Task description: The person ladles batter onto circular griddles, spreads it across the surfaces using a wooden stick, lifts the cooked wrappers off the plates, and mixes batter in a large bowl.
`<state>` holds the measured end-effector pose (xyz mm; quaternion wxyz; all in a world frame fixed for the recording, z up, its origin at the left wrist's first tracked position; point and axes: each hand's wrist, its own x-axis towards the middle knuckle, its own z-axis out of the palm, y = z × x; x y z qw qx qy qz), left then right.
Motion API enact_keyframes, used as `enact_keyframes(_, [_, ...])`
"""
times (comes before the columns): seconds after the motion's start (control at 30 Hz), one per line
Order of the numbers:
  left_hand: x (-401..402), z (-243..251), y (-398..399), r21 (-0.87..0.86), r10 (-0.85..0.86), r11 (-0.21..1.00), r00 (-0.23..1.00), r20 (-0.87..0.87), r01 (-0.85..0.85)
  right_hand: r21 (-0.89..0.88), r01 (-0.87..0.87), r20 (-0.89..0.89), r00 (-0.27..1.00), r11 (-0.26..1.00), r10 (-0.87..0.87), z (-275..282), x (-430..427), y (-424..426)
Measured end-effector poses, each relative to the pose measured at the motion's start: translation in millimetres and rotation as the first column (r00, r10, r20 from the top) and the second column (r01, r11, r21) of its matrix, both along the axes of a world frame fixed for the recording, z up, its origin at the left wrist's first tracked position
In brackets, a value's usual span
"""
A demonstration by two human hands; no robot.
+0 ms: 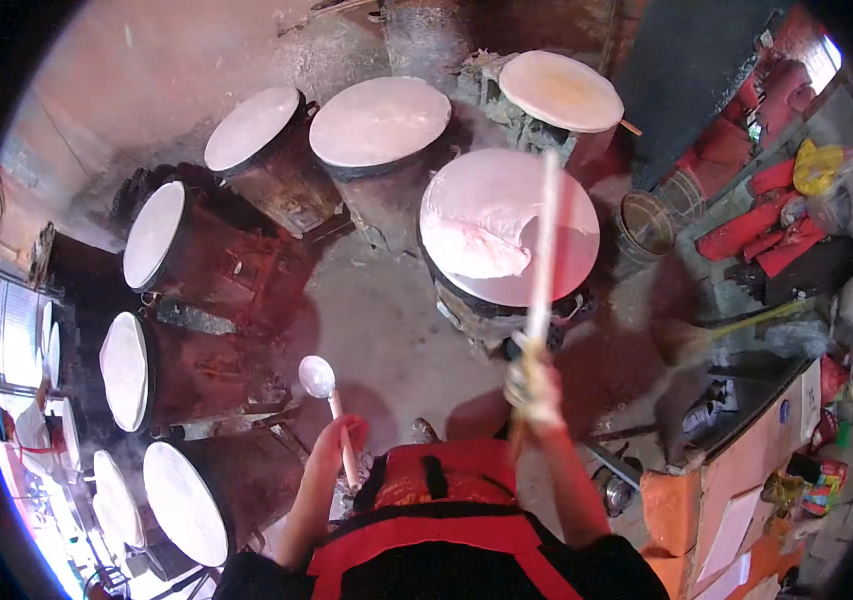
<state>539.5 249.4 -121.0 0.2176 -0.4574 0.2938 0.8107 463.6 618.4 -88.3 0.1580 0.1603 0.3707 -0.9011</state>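
In my left hand [347, 431] is a ladle [317, 377] with a round, pale bowl and a light handle; the bowl points forward and is held above the floor. My right hand [533, 386] grips a long, pale stick [546, 247], blurred by motion, that reaches over the nearest round griddle [582, 251]. A thin white sheet of dough or batter [486, 184] covers the griddle's far and left part. Its near edge is bunched into a fold [488, 253], just left of the stick. Whether the stick touches the sheet cannot be seen.
Several drum stoves with white round tops, such as this one [381, 121], curve around the left and far side. A pale disc [561, 91] rests at the back. On the right stand a bucket [645, 223] and an orange-sided counter [741, 487]. Steam drifts at left.
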Motion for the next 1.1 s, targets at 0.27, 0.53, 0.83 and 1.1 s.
enact_keyframes(0.27, [106, -24, -53, -0.281, 0.052, 0.958, 0.997, -0.057, -0.066, 0.588, 0.491, -0.312, 0.871, 0.643, -0.379, -37, -191, -224])
enact_keyframes(0.53, [97, -3, -54, -0.379, -0.033, 0.925, 0.999, 0.017, 0.037, 0.204, 0.380, 0.077, 0.912, 0.902, -0.402, -19, -72, -177])
enact_keyframes(0.83, [52, 28, -14, -0.366, -0.179, 0.922, 0.977, -0.118, 0.124, 0.198, 0.492, 0.036, 0.861, 0.848, -0.507, 13, -82, -86])
enact_keyframes(1.1, [18, 52, 36, -0.379, -0.255, 0.906, 0.958, -0.132, 0.188, 0.362, -0.028, 0.072, 0.997, 0.932, 0.002, -18, -19, -29])
